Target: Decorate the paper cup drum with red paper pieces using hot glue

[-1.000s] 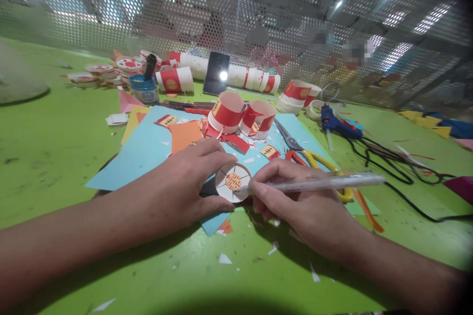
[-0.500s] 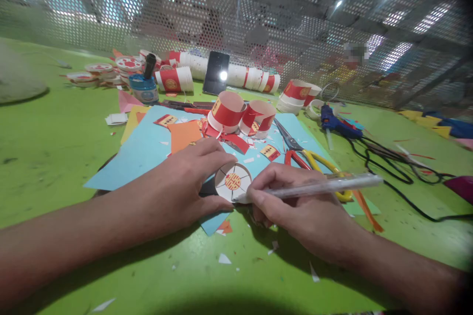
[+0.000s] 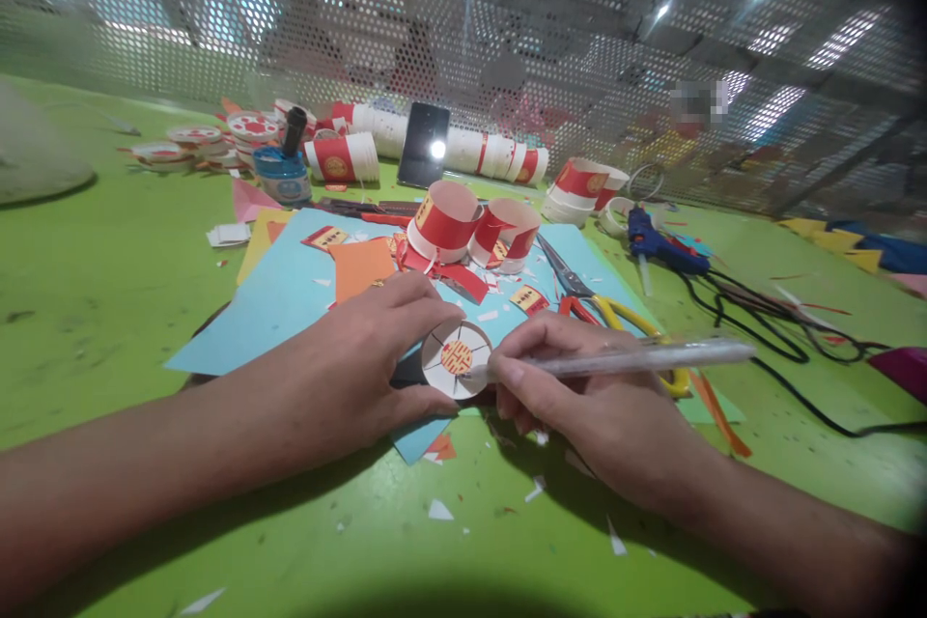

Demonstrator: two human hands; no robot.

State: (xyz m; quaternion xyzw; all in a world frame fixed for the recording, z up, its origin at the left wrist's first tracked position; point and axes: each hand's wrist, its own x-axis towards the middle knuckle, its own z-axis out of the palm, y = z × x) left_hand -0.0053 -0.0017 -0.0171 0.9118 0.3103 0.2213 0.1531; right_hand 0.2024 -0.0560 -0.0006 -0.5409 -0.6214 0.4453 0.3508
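Thumb and fingers of my left hand grip the left edge of a small white paper disc with a raised rim. A red and yellow round pattern sits in its middle, with dark lines running out to the rim. My right hand pinches a clear pen, whose tip rests on the disc just below the pattern. Beyond my hands, two red and white paper cup rings stand on light blue paper.
Scissors with red and yellow handles lie beyond my right hand. A blue glue gun with a black cord is at the right. Behind are a phone, stacked cups and a blue jar. Paper scraps dot the green table.
The pen tip has moved up from the disc's lower rim to just under the round pattern, and my right hand shifted slightly with it. My left hand stays in place.
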